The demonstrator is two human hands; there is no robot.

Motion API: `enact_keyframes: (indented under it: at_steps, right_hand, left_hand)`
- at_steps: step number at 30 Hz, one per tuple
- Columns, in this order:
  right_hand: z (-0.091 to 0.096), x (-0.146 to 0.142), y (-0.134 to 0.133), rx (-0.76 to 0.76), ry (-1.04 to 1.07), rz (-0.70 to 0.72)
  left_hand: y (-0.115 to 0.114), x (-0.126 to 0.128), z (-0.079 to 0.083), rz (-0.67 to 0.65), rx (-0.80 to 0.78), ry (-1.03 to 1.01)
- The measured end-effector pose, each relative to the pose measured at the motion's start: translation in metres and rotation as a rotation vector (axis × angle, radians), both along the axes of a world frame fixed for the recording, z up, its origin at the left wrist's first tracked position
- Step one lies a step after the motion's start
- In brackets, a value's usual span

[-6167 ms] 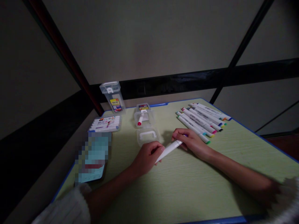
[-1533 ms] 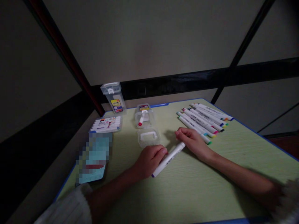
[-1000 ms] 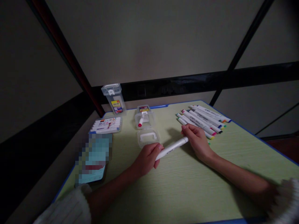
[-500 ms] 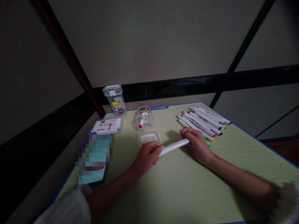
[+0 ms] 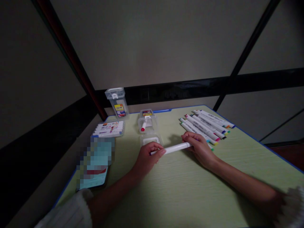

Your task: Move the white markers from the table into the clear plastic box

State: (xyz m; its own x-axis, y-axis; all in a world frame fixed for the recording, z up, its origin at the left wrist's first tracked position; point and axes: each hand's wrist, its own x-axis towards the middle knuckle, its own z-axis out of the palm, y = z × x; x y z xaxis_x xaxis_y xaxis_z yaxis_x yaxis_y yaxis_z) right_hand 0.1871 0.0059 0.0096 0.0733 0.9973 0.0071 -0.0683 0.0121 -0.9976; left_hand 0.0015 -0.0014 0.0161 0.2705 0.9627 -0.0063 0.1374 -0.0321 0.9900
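Observation:
I hold a white marker nearly level above the pale green table, one hand at each end. My left hand pinches its left end, fingers curled round it. My right hand grips the right end. Just behind the right hand lies a row of several white markers with coloured caps. Beyond my left hand a small clear plastic box stands open with a red-tipped marker inside, its lid lying in front.
A flat pack of markers lies at the back left, with a tall clear case behind it. A blurred blue item rests near the left edge. Dark metal bars cross the wall behind the table.
Over the last second the marker has swung from a diagonal tilt to nearly level. Both hands kept hold of its ends and shifted slightly towards the clear box.

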Motion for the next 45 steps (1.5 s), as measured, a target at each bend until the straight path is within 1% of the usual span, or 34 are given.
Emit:
enact_keyframes:
  at_steps: [5,15,25,30,34,37,41,45]
  right_hand:
    - [0.0004,-0.0005,0.0005,-0.018,0.011,0.009]
    - [0.0029,-0.0016,-0.0007,-0.018,-0.011,-0.005]
    - [-0.0001,0.0000,0.0005,-0.026,0.019,0.019]
    - [0.0028,-0.0021,-0.0007,-0.032,0.026,-0.012]
    - [0.0022,-0.0031,-0.0004,-0.018,0.058,-0.067]
    - [-0.0004,-0.0032,0.0003,0.012,0.090,-0.089]
    - [-0.0026,-0.0041,0.0010,0.013,0.157,-0.068]
    - [-0.0011,-0.0052,0.0010,0.026,0.213,-0.014]
  left_hand:
    - [0.0001,-0.0009,-0.0012,-0.004,0.002,0.006]
    - [-0.0025,-0.0018,0.0043,0.011,0.023,0.034]
    - [-0.0025,-0.0023,0.0042,-0.012,0.019,0.019]
    - [-0.0032,-0.0021,0.0029,-0.006,0.042,0.019]
    - [-0.0055,-0.0005,0.0000,0.030,0.090,0.012]
    - [-0.0067,0.0002,-0.0005,0.080,0.134,0.015]
    - [-0.0056,0.0006,0.0007,0.185,0.206,-0.021]
    - [-0.0041,0.0014,0.0004,0.242,0.242,-0.076]
